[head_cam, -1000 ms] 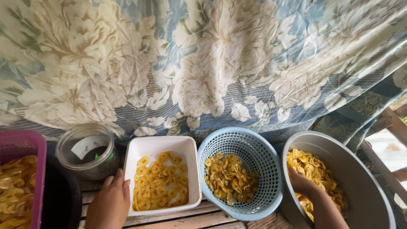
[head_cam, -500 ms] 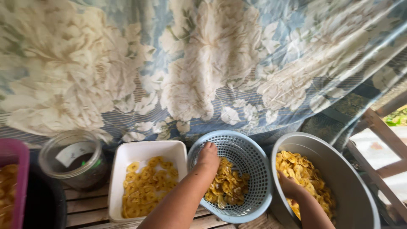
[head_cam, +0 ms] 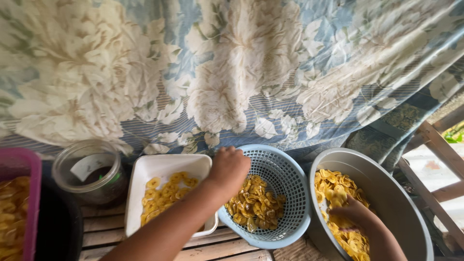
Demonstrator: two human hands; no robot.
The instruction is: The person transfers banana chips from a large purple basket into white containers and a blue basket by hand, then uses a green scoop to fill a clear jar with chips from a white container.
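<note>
My left hand (head_cam: 228, 167) reaches across the white rectangular tub (head_cam: 164, 166) and rests on the near-left rim of the blue mesh basket (head_cam: 285, 166), fingers curled over darker yellow chips (head_cam: 254, 203). Whether it holds any chips is hidden. My right hand (head_cam: 352, 212) is inside the grey metal basin (head_cam: 386, 188), closed around a bunch of pale yellow chips (head_cam: 333, 186). The white tub holds a thin layer of yellow round chips (head_cam: 166, 193).
A clear jar (head_cam: 89, 169) with a dark bottom stands left of the tub. A pink container (head_cam: 21, 164) of chips and a black pot (head_cam: 58, 222) sit at far left. A flowered cloth (head_cam: 232, 67) hangs behind; wooden slats (head_cam: 227, 246) lie below, a wooden frame (head_cam: 435, 145) at right.
My left hand left the white tub's near-left corner and crossed right to the blue basket. The right hand stayed in the grey basin, closing on chips. The view shifted slightly.
</note>
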